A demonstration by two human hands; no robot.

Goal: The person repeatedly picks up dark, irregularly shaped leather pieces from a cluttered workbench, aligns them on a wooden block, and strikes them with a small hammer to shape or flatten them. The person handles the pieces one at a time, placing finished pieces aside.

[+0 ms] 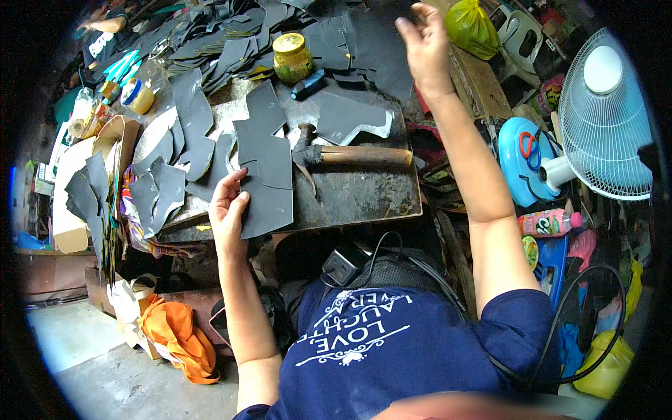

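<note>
My left hand [228, 210] is at the front edge of the worktable, its thumb and fingers closed on the left edge of a flat black cut-out piece [269, 175] that looks like leather or sheet material. The lower end of that piece reaches past the table's edge. A hammer [364, 155] with a worn wooden handle lies just right of it. Raised beyond the table's right side, my right hand [427, 52] has its fingers apart and holds nothing visible. Another black piece [350, 117] with a pale edge lies behind the hammer.
Many black cut pieces [217, 49] cover the table's back. A yellow-lidded jar [292, 59] and a blue-handled tool [308, 85] stand near them. A white-lidded jar [137, 96] is at left. On the right are a fan [603, 115], scissors [530, 148] and a pink bottle [548, 222].
</note>
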